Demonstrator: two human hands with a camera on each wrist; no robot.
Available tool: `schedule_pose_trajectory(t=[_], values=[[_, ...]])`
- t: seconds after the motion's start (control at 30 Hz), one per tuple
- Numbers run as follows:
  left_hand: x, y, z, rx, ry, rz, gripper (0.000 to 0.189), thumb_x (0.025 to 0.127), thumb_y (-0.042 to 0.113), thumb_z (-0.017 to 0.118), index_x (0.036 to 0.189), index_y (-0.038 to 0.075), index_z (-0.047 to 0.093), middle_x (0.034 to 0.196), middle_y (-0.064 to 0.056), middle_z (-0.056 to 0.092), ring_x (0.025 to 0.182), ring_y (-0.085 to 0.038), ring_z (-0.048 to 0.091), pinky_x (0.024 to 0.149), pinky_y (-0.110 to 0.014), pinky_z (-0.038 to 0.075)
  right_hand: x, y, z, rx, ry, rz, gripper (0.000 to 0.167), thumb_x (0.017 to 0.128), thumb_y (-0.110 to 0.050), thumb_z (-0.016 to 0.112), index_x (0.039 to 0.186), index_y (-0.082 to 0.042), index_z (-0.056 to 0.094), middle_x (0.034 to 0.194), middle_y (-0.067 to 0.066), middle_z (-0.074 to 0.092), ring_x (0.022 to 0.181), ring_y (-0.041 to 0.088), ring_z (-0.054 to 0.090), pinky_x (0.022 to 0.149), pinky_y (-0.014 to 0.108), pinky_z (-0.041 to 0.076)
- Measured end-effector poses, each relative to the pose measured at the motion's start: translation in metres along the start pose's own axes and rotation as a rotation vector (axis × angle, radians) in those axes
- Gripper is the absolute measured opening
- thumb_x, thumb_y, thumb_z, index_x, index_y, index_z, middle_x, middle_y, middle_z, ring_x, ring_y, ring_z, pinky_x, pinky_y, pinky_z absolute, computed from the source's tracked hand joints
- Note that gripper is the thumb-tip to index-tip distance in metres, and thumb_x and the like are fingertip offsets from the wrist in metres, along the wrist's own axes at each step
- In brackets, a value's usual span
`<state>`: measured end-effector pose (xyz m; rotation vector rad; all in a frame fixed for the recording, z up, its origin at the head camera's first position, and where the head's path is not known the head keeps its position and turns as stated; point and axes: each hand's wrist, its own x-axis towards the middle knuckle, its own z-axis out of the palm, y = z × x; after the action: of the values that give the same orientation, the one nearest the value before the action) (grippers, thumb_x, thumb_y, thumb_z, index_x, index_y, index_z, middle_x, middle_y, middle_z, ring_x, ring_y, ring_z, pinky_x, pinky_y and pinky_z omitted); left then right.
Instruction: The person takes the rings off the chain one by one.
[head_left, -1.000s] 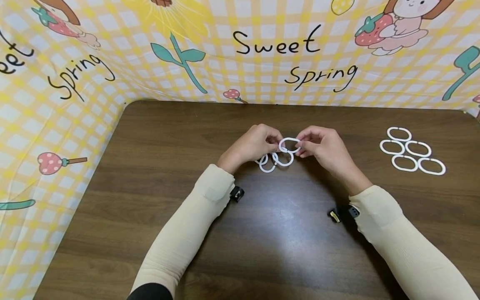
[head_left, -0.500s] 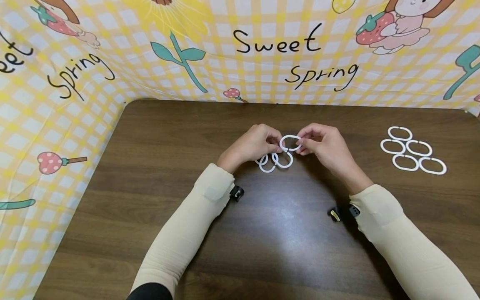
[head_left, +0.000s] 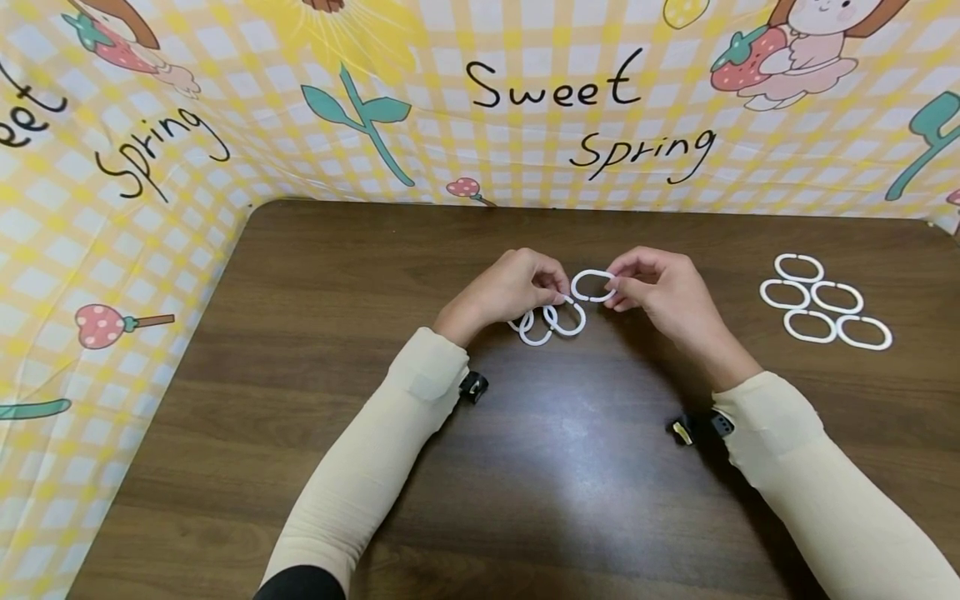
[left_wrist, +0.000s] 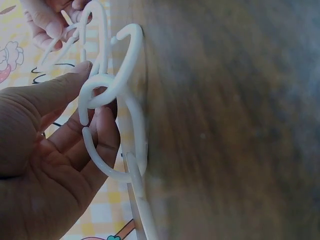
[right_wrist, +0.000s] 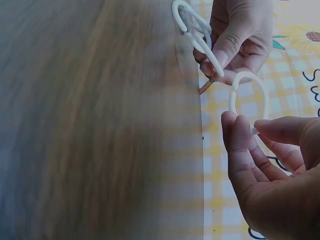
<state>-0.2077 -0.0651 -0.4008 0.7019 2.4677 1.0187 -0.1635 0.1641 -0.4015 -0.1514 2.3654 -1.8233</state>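
Note:
My left hand (head_left: 517,282) pinches the end of a chain of white plastic C-links, close over the table. A link (head_left: 582,322) hangs below its fingertips, hooked through further chain links (head_left: 534,343); several interlocked links (left_wrist: 127,70) show beside the thumb in the left wrist view. My right hand (head_left: 660,287) pinches a single oval C-link (head_left: 574,287) by its right end between thumb and fingers. In the right wrist view this C-link (right_wrist: 265,95) has a small gap in its side. It stands just apart from the chain. Part of the chain is hidden behind my left hand.
Several loose white C-links (head_left: 812,340) lie flat in a cluster on the right of the brown wooden table (head_left: 360,250). A yellow checked cloth (head_left: 525,167) with printed drawings hangs behind the table and along its left side.
My right hand has moved slightly right with its C-link, which overlapped the chain's end link before and now sits clear of it. My left hand has hardly moved.

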Motion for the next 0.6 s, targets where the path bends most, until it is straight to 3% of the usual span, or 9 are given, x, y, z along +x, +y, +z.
schedule_pose_trajectory(t=[0.37,0.6], values=[[-0.001,0.001,0.000,-0.020,0.002,-0.014,0.004,0.096,0.011,0.076,0.092,0.013,0.077,0.083,0.001,0.073,0.077,-0.010,0.062,0.072,-0.022,0.047,-0.010,0.009,-0.031,-0.084,0.031,0.017,0.017,0.099,0.001,0.066,0.112,0.011,0.065,0.079,-0.011,0.073,0.069,0.006,0.071,0.066,0.023,0.060],[0.000,0.002,0.000,-0.040,-0.001,-0.020,0.004,0.096,0.011,0.076,0.092,0.013,0.076,0.086,-0.003,0.074,0.077,-0.011,0.063,0.071,-0.023,0.048,-0.019,0.019,-0.060,-0.101,0.092,0.028,0.008,0.099,0.000,0.066,0.103,-0.003,0.072,0.076,-0.011,0.074,0.067,0.006,0.071,0.062,0.021,0.058]])
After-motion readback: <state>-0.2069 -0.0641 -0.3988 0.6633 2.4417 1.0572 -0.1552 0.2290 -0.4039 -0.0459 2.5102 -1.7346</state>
